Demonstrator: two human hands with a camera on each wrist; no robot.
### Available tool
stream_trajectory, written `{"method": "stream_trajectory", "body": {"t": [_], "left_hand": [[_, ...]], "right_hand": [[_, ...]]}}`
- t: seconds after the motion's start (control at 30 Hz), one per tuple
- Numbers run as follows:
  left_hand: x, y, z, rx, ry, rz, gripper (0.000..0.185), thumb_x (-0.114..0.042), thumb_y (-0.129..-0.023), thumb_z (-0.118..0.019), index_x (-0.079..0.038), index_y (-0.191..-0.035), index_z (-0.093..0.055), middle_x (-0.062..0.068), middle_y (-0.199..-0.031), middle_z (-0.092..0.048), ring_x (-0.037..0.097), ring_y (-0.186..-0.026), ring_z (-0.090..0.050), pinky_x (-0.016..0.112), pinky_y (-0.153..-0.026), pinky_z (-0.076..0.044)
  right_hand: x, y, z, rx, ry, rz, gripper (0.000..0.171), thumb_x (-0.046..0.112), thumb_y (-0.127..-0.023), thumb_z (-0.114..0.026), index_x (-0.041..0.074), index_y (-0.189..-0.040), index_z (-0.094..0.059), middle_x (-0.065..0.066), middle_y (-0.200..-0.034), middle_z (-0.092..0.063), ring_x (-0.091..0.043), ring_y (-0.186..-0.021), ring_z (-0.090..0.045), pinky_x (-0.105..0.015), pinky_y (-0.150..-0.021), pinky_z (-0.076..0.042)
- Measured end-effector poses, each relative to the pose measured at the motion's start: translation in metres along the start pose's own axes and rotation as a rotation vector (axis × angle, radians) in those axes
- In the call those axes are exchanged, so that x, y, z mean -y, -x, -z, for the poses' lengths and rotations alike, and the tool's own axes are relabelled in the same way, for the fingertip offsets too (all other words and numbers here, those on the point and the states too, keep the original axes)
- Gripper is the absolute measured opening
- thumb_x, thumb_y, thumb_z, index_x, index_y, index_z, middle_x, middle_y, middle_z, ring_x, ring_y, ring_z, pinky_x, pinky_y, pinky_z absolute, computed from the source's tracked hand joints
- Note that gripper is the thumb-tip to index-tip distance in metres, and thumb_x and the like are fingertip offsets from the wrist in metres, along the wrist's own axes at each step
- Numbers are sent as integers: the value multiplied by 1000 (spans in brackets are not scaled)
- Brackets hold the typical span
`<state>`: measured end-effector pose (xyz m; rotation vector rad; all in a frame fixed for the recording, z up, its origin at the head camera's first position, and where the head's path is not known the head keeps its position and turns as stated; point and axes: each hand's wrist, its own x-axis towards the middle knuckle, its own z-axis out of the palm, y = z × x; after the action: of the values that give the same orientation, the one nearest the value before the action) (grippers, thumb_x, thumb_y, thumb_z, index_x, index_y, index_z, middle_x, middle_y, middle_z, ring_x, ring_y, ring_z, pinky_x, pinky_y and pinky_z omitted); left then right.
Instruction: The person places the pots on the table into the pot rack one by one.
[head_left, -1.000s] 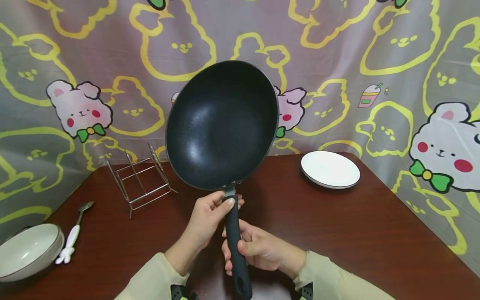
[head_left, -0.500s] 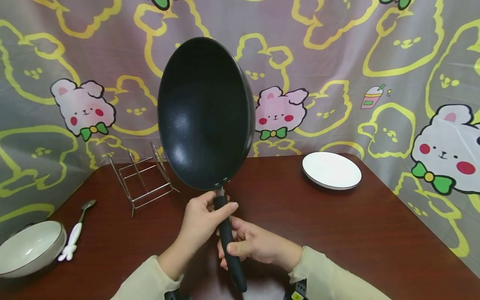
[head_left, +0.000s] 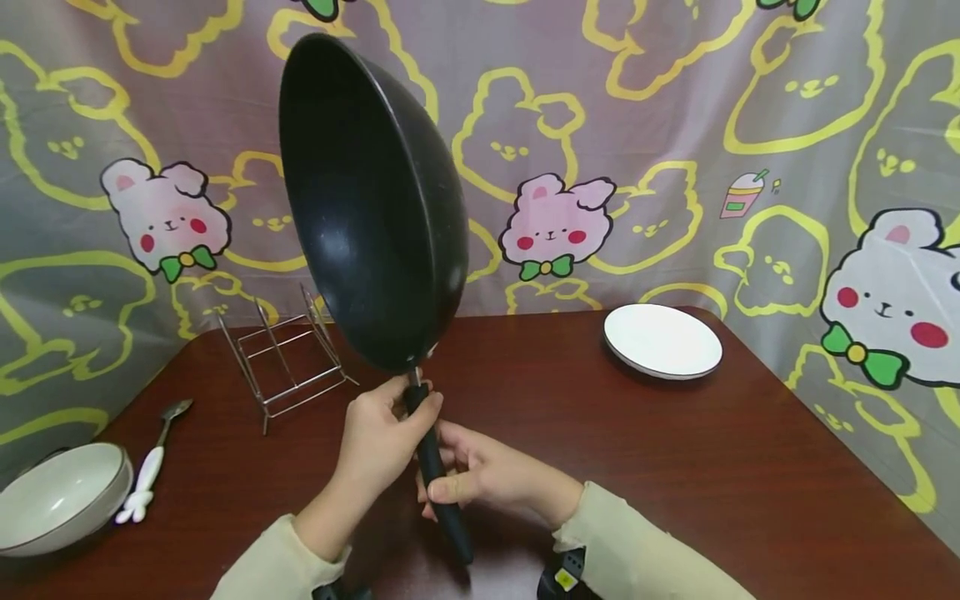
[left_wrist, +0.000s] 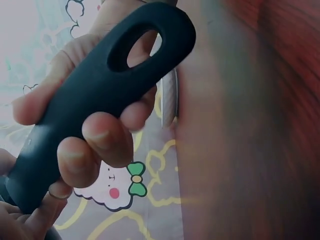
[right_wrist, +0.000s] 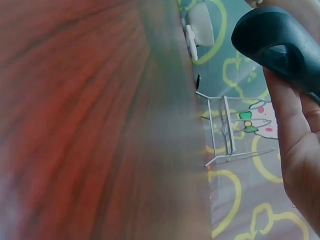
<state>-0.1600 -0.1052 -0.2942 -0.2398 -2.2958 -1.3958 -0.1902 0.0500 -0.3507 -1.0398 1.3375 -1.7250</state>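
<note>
A black frying pan (head_left: 360, 208), deep and round-sided, is held upright above the table, its hollow turned toward the left and its outer side showing at the right. My left hand (head_left: 382, 433) grips the handle's upper end, just below the pan's bowl. Lower down, my right hand (head_left: 495, 475) holds the same black handle (head_left: 450, 525) between thumb and fingers. In the left wrist view, fingers (left_wrist: 107, 137) curl round the handle (left_wrist: 80, 100), whose end has a hanging hole. The right wrist view shows the handle's end (right_wrist: 270, 40) over the right hand (right_wrist: 305, 145).
On the brown table (head_left: 637, 483), a wire rack (head_left: 288, 358) stands at the back left. A white plate (head_left: 663, 340) lies at the back right. At the left edge are a pale bowl (head_left: 63, 500) and a white-handled utensil (head_left: 150, 467). A patterned curtain (head_left: 675, 83) hangs behind.
Both hands have shifted left with the pan. The pan has risen and turned, so its hollow looks narrower and more of its outer side shows.
</note>
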Motion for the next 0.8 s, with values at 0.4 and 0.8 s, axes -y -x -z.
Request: {"method": "stream_trajectory", "body": {"t": [0.4,0.8], "left_hand": [[0,-2,13,-74,-78,-28,24,-9,-86,-60,3,-107,-66,14,-97,-70,24,-94,-66,38,-80,-51],[7,-3,26,-83,-85,19,36,-8,-91,-51,10,-122,-53,21,-110,-65,29,-104,-62,44,-85,-49]], "right_hand": [[6,-22,-9,-56,7,-28,41,-1,-87,-58,-2,-120,-33,-3,-86,-58,-15,-75,-62,-30,-69,-53],[8,-44,-11,-101,100,-73,38,-10,-86,-54,-3,-120,-37,-3,-82,-55,-12,-72,-59,-27,-69,-52]]}}
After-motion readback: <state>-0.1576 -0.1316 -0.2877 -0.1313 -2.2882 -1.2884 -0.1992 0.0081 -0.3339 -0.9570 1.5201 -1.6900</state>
